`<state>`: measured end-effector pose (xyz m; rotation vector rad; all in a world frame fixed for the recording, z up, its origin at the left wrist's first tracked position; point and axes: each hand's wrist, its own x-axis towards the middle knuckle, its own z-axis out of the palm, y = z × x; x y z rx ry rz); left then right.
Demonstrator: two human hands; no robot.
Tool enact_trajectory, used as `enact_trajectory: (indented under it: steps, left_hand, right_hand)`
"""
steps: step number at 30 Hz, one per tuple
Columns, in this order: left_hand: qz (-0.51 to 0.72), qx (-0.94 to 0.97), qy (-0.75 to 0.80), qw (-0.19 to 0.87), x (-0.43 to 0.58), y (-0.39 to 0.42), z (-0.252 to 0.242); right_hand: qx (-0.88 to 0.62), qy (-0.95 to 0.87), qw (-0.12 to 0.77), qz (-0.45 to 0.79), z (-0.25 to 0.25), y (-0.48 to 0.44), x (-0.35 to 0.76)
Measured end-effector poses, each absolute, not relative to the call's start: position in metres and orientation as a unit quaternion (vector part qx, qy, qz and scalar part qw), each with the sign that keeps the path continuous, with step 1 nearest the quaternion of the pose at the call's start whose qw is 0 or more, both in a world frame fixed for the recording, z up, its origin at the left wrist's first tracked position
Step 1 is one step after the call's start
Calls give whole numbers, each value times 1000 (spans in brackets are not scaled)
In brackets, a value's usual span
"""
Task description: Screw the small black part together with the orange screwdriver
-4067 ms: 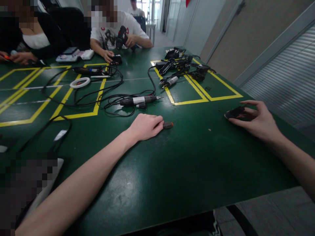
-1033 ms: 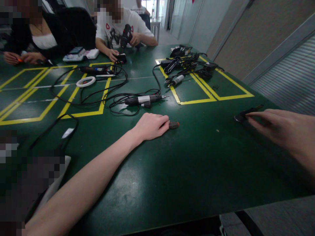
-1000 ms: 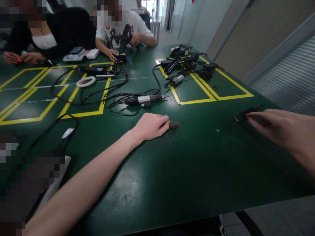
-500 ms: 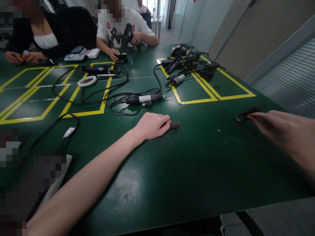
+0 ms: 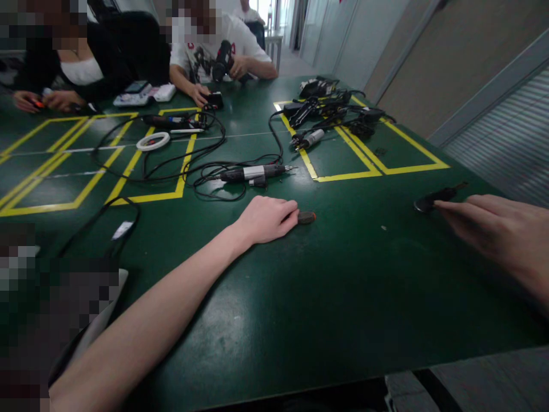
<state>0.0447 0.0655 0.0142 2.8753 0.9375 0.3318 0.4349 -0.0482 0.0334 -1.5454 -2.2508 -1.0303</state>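
My left hand (image 5: 270,217) rests on the green table, its fingers wrapped round a short dark grey tool handle (image 5: 306,218) with an orange-red end. The rest of that tool is hidden under the fingers. Over at the right, my right hand (image 5: 493,226) pinches a black slim object (image 5: 433,200) between thumb and fingertips, just above or on the tabletop; I cannot tell which. One end of it looks rounded and the other narrow. Beyond my left hand lies an electric screwdriver (image 5: 255,173), black with a pale grey band and a metal bit.
Black cables and tools (image 5: 317,111) are heaped at the back right, near a grey screwdriver-like tool (image 5: 313,139). A white tape roll (image 5: 153,142) lies among cords at left. Yellow tape (image 5: 351,176) marks the green table (image 5: 326,303). Two people sit opposite, one holding a black power tool (image 5: 223,60).
The whole view shifts very slightly. Both hands keep their grips and places on the table; my right hand with the black object shows little movement.
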Motion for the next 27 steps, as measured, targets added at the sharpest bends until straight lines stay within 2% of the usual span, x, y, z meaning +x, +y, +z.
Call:
enact_trajectory:
  steps: [2,4,12,20,23,27]
  left_hand:
    - [106,944,309,53,45,65,15]
    - [107,943,311,54,45,65,15]
    - [109,944,306,53,45,65,15]
    - [100,945,308,51,46,65,16]
    - [106,943,309,55,45,65,16]
    - [113,943,308,63,44,66,16]
  right_hand:
    - [-384,-803,120,-439,37,-46,434]
    - [-346,-810,124,-457,40,-45,431]
    - [-381,-805,130,-436,28,-47,446]
    - [-647,-725,128,-199,19,-49,469]
    - [-642,-723,156,-201,18,-48,465]
    - [-561,-759,211,-255,14,-47,459]
